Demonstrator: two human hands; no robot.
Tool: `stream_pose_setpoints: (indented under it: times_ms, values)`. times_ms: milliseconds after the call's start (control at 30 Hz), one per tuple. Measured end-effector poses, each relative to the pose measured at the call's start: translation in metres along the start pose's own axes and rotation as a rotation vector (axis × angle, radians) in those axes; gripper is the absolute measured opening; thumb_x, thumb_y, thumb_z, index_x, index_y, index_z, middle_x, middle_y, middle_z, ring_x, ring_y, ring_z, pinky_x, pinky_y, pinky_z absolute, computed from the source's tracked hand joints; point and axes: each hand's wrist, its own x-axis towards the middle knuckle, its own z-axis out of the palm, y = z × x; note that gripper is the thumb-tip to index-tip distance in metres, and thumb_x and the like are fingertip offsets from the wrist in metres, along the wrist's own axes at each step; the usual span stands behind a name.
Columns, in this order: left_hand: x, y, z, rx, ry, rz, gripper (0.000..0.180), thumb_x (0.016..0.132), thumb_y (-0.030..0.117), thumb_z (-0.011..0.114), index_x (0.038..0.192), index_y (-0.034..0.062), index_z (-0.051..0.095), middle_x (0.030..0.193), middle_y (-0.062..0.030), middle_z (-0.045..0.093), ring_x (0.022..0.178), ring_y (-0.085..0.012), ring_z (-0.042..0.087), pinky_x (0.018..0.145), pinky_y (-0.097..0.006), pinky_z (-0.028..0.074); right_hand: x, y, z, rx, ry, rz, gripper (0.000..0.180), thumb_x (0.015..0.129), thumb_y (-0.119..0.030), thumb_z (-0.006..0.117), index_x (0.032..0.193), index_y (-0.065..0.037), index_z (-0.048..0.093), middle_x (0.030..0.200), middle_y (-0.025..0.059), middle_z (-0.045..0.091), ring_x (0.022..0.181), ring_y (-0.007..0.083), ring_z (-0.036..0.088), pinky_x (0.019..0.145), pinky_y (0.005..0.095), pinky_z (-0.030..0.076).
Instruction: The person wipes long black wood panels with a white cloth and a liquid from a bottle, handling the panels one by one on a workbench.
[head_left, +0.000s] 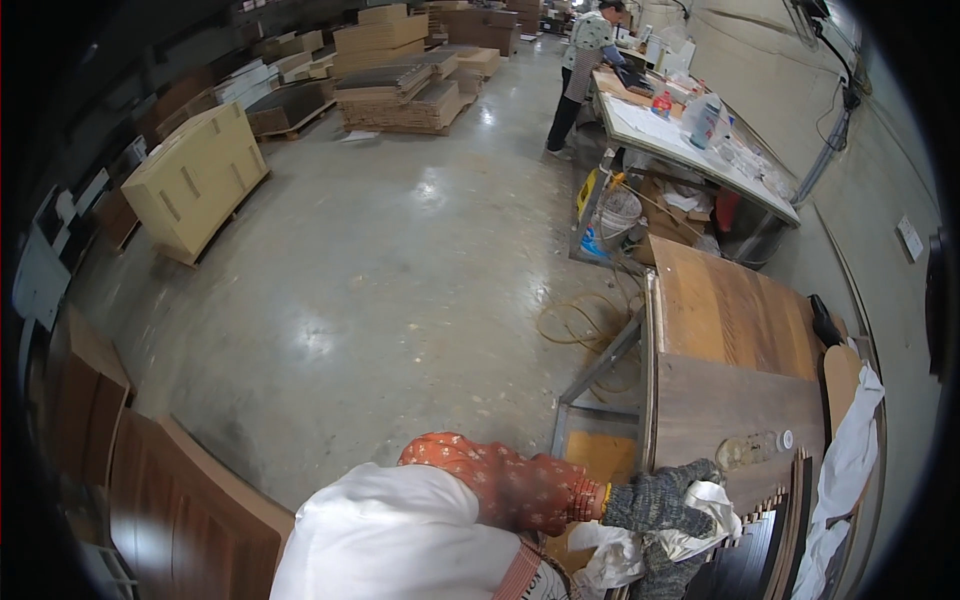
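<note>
Beyond the hands lies a wide wooden panel (735, 400) on the workbench; just past the fingers a clear plastic bottle (752, 449) lies on its side on that panel. The left hand (660, 497), gloved in dark knit, is clamped on a white cloth (650, 540); the right hand (665, 577), just beneath it, seems to grip the same cloth, though it is half cut off.

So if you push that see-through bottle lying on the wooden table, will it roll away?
Probably. The clear bottle lies on its side on the flat wooden table, and it looks round, so a sideways nudge could roll it. It seems like thin plastic and nearly empty, so likely light and squashy rather than breakable.
</note>
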Motion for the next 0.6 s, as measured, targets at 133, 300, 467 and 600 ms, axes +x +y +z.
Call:
stream_pose_setpoints:
  times_ms: [133,300,467,600]
  values:
    - [-0.017,0.049,-0.019,0.219,0.100,-0.011,0.057,0.083,0.026,0.072,0.129,0.0015,0.048,0.113,-0.0125,0.063,0.109,-0.0192,0.058,0.091,-0.033,0.047,0.026,-0.007,0.013,-0.097,-0.013,-0.093,0.053,0.089,-0.038,0.052,0.122,0.004,0.053,0.113,0.0170,0.061,0.109,0.0246,0.056,0.093,0.0347,0.046]
    - [-0.029,0.080,-0.031,0.488,0.212,-0.072,0.057,0.085,0.034,0.069,0.127,-0.0007,0.051,0.114,-0.0160,0.063,0.108,-0.0214,0.059,0.092,-0.033,0.047,0.044,-0.010,0.039,-0.163,-0.098,-0.185,0.053,0.088,-0.037,0.054,0.122,0.004,0.053,0.113,0.0172,0.061,0.108,0.0250,0.056,0.092,0.0347,0.046]
    - [-0.029,0.059,-0.047,-0.187,0.319,0.278,0.035,0.095,0.014,0.055,0.127,0.0016,0.053,0.113,-0.0068,0.064,0.102,-0.0135,0.060,0.089,-0.027,0.047,0.051,-0.012,0.072,-0.233,-0.208,-0.279,0.053,0.087,-0.036,0.056,0.122,0.004,0.053,0.113,0.0173,0.061,0.108,0.0253,0.057,0.092,0.0348,0.046]
    - [-0.036,0.060,-0.044,-0.349,0.265,0.332,0.036,0.096,0.013,0.053,0.130,0.0055,0.050,0.102,-0.0025,0.063,0.092,-0.0095,0.060,0.079,-0.024,0.050,0.056,-0.009,0.088,-0.282,-0.268,-0.353,0.053,0.086,-0.035,0.058,0.121,0.004,0.053,0.113,0.0174,0.061,0.108,0.0255,0.057,0.091,0.0348,0.046]
